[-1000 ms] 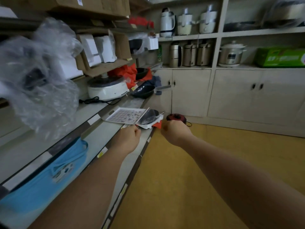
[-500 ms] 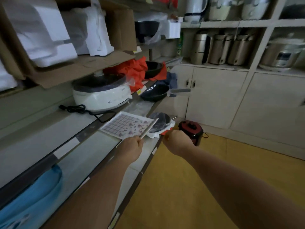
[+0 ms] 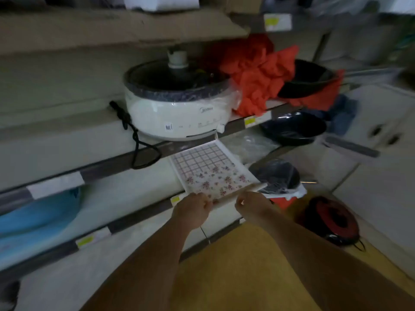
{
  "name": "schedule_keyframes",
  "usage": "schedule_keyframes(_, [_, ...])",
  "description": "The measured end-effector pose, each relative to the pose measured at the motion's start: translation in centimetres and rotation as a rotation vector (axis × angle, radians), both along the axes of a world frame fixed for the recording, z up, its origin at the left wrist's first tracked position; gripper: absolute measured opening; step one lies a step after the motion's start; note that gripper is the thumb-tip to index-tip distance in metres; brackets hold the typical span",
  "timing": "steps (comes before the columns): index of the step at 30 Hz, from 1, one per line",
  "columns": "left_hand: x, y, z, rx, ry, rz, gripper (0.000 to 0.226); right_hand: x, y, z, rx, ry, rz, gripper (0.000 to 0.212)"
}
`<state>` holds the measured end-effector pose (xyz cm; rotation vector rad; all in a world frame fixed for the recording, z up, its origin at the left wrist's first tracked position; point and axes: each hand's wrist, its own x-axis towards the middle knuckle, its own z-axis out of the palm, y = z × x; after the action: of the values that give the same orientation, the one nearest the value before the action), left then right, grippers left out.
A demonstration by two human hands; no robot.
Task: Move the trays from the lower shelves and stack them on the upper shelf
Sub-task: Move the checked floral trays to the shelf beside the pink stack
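Note:
A white tray with a grid and small flower print lies tilted over a lower shelf, its far corner close under the edge of the shelf above. My left hand grips the tray's near edge at its left end. My right hand grips the same near edge at its right end. The shelf above carries a white electric cooker.
A black cord hangs from the cooker over the shelf edge. Orange cloth and dark pans lie to the right. A plastic-wrapped dark bowl sits right of the tray. A blue bag is at left, a red-black appliance on the floor.
The view has come closer and tipped down toward the shelves. Both hands have closed on the tray's near edge, and the tray now sits more tilted, nearer the cooker.

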<state>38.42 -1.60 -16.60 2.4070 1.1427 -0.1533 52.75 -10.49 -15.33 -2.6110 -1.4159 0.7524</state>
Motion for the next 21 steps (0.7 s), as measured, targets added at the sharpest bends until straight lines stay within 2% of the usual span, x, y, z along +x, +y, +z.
schedule_keyframes(6, [6.3,0.4,-4.4,-0.036,0.060,0.128,0.039,7.3,2.0,-5.0,-0.096,-0.031,0.193,0.037])
schedule_keyframes(13, [10.3,1.2,-8.2,0.016,0.136,0.125,0.045,11.5,5.0,-9.4,-0.059,-0.261,0.401,0.046])
schedule_keyframes(21, [12.8,2.7,-10.5,-0.047,0.163,0.171,0.056,12.9,7.0,-12.1,-0.088,-0.273,0.457,0.042])
